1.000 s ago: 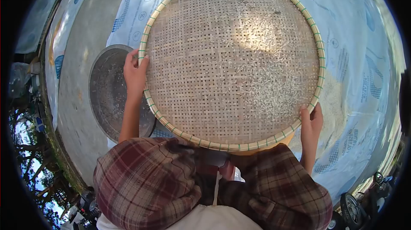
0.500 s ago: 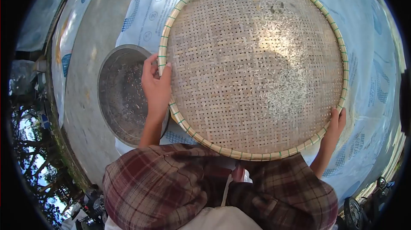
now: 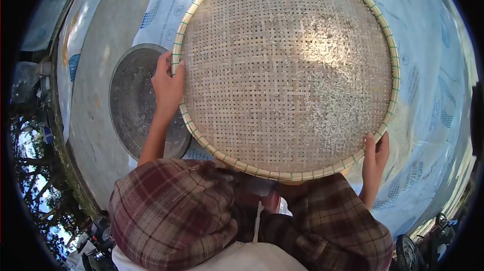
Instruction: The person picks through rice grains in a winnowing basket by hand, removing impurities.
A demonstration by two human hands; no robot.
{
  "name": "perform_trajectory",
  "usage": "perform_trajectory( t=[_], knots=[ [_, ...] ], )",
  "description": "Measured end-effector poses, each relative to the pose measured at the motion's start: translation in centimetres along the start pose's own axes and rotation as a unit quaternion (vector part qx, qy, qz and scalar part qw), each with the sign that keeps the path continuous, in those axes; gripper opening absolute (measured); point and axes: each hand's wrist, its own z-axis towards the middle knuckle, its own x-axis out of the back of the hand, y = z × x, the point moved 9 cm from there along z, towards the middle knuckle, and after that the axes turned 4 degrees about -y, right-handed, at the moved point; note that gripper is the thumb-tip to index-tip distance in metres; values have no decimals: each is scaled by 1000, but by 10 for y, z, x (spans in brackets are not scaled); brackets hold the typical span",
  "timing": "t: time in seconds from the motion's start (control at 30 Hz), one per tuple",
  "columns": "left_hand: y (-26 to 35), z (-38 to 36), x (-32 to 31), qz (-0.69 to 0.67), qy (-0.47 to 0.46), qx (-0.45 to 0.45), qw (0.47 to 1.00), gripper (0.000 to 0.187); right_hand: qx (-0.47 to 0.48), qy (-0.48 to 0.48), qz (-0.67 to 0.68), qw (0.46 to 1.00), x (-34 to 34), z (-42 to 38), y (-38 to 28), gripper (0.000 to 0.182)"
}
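A large round woven bamboo winnowing basket [image 3: 242,84] fills the upper middle of the head view, its rim bound with green ties. Pale grains [image 3: 338,104] lie scattered over its right half, thickest toward the lower right. My left hand [image 3: 168,84] is closed on the left rim, thumb on the inner side and fingers outside. At the lower right rim, my right hand [image 3: 375,155] grips the edge, with part of its fingers hidden beneath. Behind my left hand stands a dark grey basin [image 3: 133,94] with a few grains inside.
Blue and white printed sheeting [image 3: 423,119] covers the ground beneath and to the right of the basket. A patch of fine grain or husk [image 3: 403,142] lies on it by my right hand. Grey concrete [image 3: 96,84] runs along the left. Motorbike parts [image 3: 428,246] show at the lower right.
The basket has shifted left and slightly upward in view, both hands moving with it. The grains have spread a little, and the dark clump near the top no longer shows.
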Motion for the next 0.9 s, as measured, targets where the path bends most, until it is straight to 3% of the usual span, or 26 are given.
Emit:
perform_trajectory(
  t=[0.03, 0.07, 0.13, 0.17, 0.27, 0.37, 0.43, 0.47, 0.53, 0.63, 0.7, 0.77, 0.83, 0.9],
  knots=[
    [-17, 3, 9, 52, 14, 17, 998, 33, -8, -63, -135, 989, -28, -7, -5, 25],
    [-12, -2, 13, 60, 15, 19, 998, 33, -10, -70, -132, 989, -34, -7, 0, 25],
    [26, -7, 10, 84, 13, -22, 996, 34, 44, 133, 101, 985, -11, -4, 5, 22],
    [40, -18, 1, 91, 7, -24, 996, 34, 34, 169, 72, 982, 19, 4, 28, 24],
    [44, -35, -30, -87, -84, 10, 993, 34, -32, 120, 156, 980, 57, 11, 47, 29],
    [-23, 8, -11, -62, -53, -3, 997, 36, 35, 68, 60, 995, 8, 0, 5, 30],
    [-10, 6, -1, -27, -22, -13, 999, 37, 11, 34, 39, 999, -31, -6, -1, 29],
    [3, 10, 4, 3, 7, -30, 1000, 37, 45, 113, 71, 990, -12, 1, 13, 28],
    [47, -21, -25, -33, -14, -34, 999, 37, -26, 197, 140, 970, 36, 5, 38, 27],
    [34, -28, -28, -86, -29, -8, 996, 36, -9, 113, 96, 989, 67, 9, 41, 28],
    [3, -11, -22, -107, -27, 18, 994, 35, 53, 81, 43, 994, 18, 2, 20, 30],
    [-30, 11, 12, 37, 23, 51, 998, 38, 39, 35, 25, 998, -23, -7, 0, 33],
    [-1, 0, 2, 42, 26, 16, 999, 40, 36, 96, 116, 988, -12, 3, 12, 32],
    [26, -21, -10, 44, 19, -13, 999, 41, -14, 159, 165, 973, 42, 14, 41, 30]
  ],
)
